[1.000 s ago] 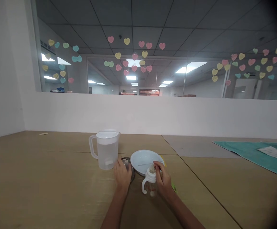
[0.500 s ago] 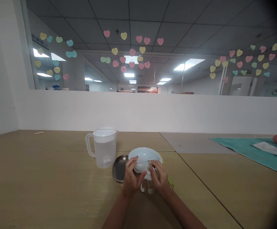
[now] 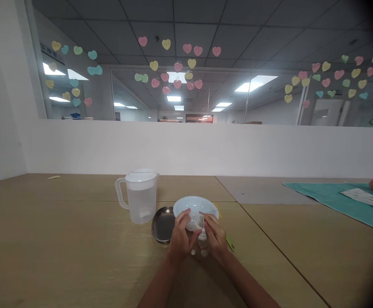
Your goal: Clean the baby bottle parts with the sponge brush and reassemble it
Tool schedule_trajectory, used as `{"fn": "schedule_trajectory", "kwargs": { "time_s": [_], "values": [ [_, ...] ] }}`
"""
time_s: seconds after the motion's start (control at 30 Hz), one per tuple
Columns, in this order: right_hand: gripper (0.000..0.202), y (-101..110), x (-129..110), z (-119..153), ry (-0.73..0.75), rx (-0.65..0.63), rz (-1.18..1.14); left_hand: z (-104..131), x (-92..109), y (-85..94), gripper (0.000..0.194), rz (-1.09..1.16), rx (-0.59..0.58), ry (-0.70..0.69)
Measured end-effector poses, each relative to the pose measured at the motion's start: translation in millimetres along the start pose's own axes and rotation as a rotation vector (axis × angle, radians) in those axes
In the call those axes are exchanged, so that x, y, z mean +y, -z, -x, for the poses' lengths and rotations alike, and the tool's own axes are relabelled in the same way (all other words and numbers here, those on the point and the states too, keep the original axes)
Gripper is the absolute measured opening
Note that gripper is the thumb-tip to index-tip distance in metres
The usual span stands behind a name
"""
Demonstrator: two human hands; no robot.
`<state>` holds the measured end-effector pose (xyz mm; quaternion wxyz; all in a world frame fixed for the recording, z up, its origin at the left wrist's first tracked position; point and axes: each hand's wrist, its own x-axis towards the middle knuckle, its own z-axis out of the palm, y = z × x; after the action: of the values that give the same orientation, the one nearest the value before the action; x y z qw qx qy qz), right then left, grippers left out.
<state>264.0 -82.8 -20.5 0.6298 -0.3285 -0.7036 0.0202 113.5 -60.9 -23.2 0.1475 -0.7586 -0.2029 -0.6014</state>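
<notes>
Low in the middle, my left hand curls at the left side of a small clear container with a white top, its thumb against the top's edge. My right hand pinches a small whitish, see-through piece just above that top. The piece's exact kind is unclear. Small pale round shapes show low on the container, between my wrists. Directly behind my fingers stands a white bowl, with a thin stick-like item across its right side. A round metal dish lies left of my left hand.
A lidded clear pitcher stands on the table at the left of the bowl. A green handle pokes out right of my right hand. Far right, a teal cloth carries a patterned strip and a reddish object. A white wall borders the back.
The see-through piece in my right fingers shows larger and plainer now. Both hands have shifted slightly right and closer together. The camera view has tilted slightly; pitcher, bowl and dish stay put.
</notes>
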Motion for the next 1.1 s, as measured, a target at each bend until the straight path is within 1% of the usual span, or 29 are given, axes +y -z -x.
{"fn": "schedule_trajectory", "kwargs": {
  "time_s": [0.17,0.3,0.4,0.57,0.67,0.83,0.97,1.03,1.1],
  "values": [
    [0.031,-1.3,-0.7,0.4,-0.048,0.054,-0.06,0.8,1.2,-2.2,0.046,-0.017,-0.004,-0.027],
    [0.031,-3.5,1.2,1.7,-0.082,0.068,-0.076,-0.1,2.9,-2.6,0.045,-0.024,0.017,-0.048],
    [0.03,-4.4,2.1,2.2,-0.087,0.074,-0.072,-1.0,3.2,-2.7,0.044,-0.03,0.031,-0.073],
    [0.032,-4.1,0.0,2.6,-0.083,0.092,-0.038,-1.8,3.8,-3.0,0.04,-0.054,0.03,-0.078],
    [0.033,-4.1,-0.3,3.1,-0.104,0.092,-0.015,-3.2,5.5,-2.8,0.038,-0.065,0.041,-0.087],
    [0.033,-5.9,2.2,5.1,-0.195,0.124,-0.01,-5.6,8.0,-2.4,0.037,-0.089,0.054,-0.116],
    [0.032,-7.3,2.1,5.4,-0.278,0.159,-0.043,-5.4,8.0,-2.7,0.039,-0.104,0.048,-0.105],
    [0.031,-7.9,1.0,3.6,-0.321,0.192,-0.075,-5.3,7.6,-2.8,0.038,-0.104,0.043,-0.097],
    [0.032,-8.5,-0.1,0.2,-0.388,0.253,-0.125,-5.4,7.4,-2.8,0.037,-0.105,0.037,-0.091]
  ]
}}
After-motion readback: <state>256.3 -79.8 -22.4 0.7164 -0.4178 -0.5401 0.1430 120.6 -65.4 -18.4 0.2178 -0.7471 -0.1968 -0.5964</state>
